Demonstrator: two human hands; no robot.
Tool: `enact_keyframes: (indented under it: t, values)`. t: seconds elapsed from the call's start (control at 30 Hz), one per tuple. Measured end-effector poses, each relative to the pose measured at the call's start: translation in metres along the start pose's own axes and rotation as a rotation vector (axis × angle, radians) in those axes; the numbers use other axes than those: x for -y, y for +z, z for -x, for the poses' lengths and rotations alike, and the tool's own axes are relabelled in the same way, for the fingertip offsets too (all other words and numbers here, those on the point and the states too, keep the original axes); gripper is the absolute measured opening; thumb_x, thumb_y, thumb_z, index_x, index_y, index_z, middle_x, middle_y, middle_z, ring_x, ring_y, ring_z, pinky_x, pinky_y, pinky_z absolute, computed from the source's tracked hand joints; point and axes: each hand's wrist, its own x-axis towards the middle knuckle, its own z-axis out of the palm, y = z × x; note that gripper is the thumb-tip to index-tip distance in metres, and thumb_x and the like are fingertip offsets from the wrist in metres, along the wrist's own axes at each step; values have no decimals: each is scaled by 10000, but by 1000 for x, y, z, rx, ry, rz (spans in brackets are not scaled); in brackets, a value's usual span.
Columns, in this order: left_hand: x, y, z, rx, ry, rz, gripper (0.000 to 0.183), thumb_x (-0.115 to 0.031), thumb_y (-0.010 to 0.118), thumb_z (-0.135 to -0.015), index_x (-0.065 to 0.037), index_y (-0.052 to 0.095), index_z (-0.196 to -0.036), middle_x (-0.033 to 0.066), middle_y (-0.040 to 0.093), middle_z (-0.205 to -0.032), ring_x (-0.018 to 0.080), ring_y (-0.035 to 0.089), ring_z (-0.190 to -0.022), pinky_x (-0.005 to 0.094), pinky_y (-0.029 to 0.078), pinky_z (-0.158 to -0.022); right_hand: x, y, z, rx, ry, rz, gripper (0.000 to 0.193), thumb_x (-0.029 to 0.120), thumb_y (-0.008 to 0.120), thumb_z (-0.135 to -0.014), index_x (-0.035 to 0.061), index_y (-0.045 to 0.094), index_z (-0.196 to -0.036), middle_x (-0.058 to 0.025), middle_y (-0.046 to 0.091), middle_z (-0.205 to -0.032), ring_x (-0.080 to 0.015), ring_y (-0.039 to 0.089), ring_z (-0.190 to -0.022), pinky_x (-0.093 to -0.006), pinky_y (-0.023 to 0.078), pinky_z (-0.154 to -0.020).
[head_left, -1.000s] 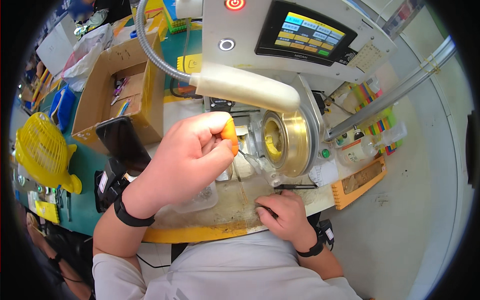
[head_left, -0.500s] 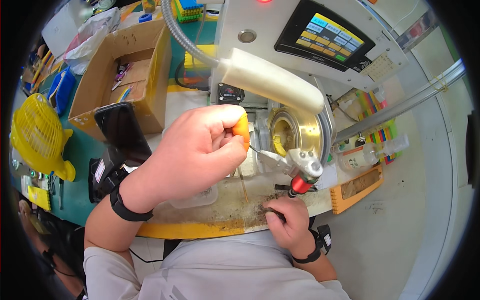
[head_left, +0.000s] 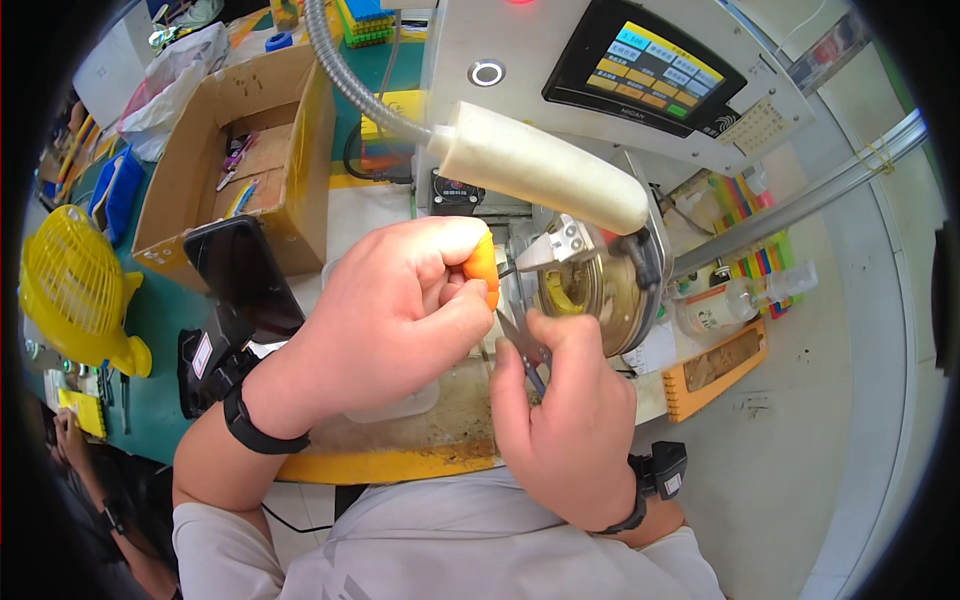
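Observation:
My left hand [head_left: 390,310] is closed in a pinch at the machine's front. An orange finger cot [head_left: 481,262] covers its index fingertip, and what the pinch holds is hidden. Just right of those fingertips, a thin dark rod [head_left: 507,269] runs to a pale metal clamp [head_left: 560,246]. My right hand [head_left: 570,420] is closed on slim grey metal tweezers [head_left: 533,368], whose tip points up at the left fingertips. Behind the clamp sits a round brass-coloured wheel housing [head_left: 585,290], partly covered by my right fingers.
A white lamp on a flexible hose [head_left: 540,165] hangs above my hands. Left stand a phone [head_left: 243,270], a cardboard box [head_left: 290,190] and a yellow fan [head_left: 75,290]. Right lie an orange tray [head_left: 715,372] and a clear bottle [head_left: 715,308]. Another person's arm [head_left: 105,495] shows lower left.
My right hand has risen from the bench's front edge to just beside my left fingertips, bringing the tweezers up. The clamp has swung up and back, and its red part is out of sight.

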Motion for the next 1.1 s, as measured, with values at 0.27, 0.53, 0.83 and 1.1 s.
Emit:
enact_keyframes:
  t: [0.27,0.53,0.83,1.1]
  values:
    - [0,-2,1,8,7,-16,67,20,567,-934,-9,595,-880,6,549,-867,56,461,-729,255,380,-626,4,5,-9,67,43,96,252,92,775,-905,23,596,-1070,-121,717,-902,-311,728,-679,-402,563,-559]
    - [1,-1,2,8,-26,14,75,25,568,-941,-13,593,-882,5,553,-868,57,467,-736,258,387,-635,5,6,-9,17,20,122,219,100,754,-904,58,601,-1054,-104,686,-837,-289,704,-629,-394,542,-531]
    - [0,-1,1,2,-26,11,77,36,567,-941,-17,579,-885,-14,549,-862,32,423,-697,241,359,-619,1,8,-14,33,-19,250,209,138,731,-899,79,560,-1005,-55,635,-741,-248,652,-511,-371,500,-454]
    - [-1,0,3,10,-5,9,76,24,557,-957,-23,573,-899,-22,537,-859,30,408,-713,240,359,-625,2,9,-13,38,-5,267,205,151,724,-899,87,543,-970,-46,628,-723,-238,652,-498,-376,498,-440]
